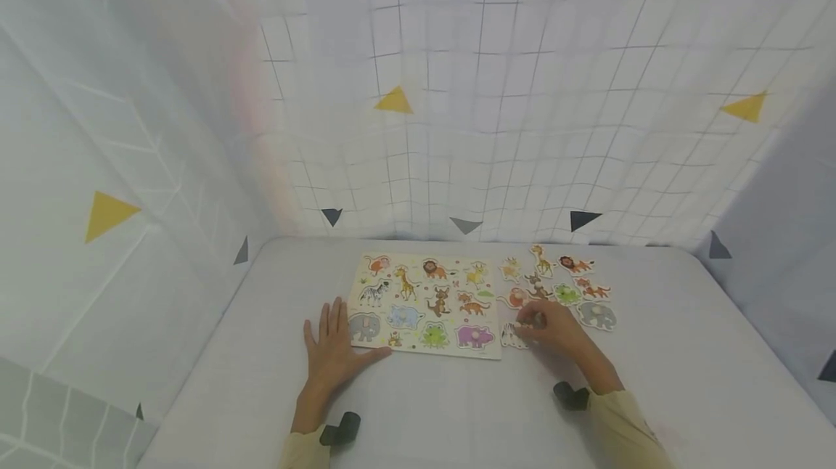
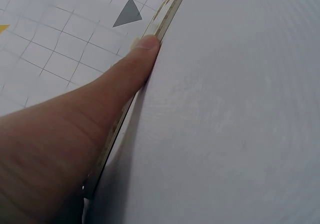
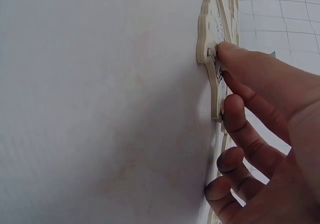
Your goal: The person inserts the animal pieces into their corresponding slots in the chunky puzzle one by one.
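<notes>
A puzzle board (image 1: 418, 302) with printed animals lies flat on the table. My left hand (image 1: 333, 345) rests at its lower left corner, fingers spread and straight, the thumb (image 2: 142, 54) along the near edge. Just right of the board lies a zebra puzzle piece (image 1: 511, 337). My right hand (image 1: 555, 327) pinches this piece (image 3: 215, 69) between thumb and index finger on its upper face, the other fingers loosely curled. The grip point itself is partly hidden by the thumb.
Several loose animal pieces lie right of the board, among them a lion (image 1: 575, 263), a giraffe (image 1: 541, 260), a frog (image 1: 567, 294), a tiger (image 1: 593, 288), a monkey (image 1: 516, 298) and a grey elephant (image 1: 597, 315). A gridded white curtain (image 1: 451, 128) hangs behind the table.
</notes>
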`<state>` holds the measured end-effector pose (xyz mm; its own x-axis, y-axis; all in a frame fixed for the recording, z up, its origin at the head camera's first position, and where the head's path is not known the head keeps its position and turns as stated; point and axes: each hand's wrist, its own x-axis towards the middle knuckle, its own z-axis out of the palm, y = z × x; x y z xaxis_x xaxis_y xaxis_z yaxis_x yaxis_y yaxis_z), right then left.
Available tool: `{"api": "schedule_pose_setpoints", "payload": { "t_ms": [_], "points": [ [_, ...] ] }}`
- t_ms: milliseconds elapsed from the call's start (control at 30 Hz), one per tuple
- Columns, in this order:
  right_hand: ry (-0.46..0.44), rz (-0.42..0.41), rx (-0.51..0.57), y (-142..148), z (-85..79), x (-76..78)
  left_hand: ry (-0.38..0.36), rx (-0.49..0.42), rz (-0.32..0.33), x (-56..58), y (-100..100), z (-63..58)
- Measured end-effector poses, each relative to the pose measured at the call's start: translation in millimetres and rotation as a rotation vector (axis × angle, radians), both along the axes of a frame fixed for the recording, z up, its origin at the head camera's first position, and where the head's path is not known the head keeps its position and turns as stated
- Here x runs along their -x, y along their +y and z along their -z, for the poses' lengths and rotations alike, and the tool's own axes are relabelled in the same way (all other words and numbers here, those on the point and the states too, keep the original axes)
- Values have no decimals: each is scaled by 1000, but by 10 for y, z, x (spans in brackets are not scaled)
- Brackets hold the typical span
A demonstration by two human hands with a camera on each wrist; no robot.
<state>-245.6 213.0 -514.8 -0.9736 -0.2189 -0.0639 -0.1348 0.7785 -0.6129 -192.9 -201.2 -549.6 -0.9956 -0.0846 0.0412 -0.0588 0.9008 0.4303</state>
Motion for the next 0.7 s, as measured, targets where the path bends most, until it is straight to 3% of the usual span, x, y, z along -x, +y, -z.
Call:
{"api": "schedule_pose_setpoints", "payload": {
  "t_ms": [300, 700],
  "points": [
    [38, -35, -13, 41, 33, 51, 4, 0, 1, 0, -4, 2],
    [102, -15, 44, 26, 0, 57, 1, -5, 0, -4, 2, -5]
  ]
}}
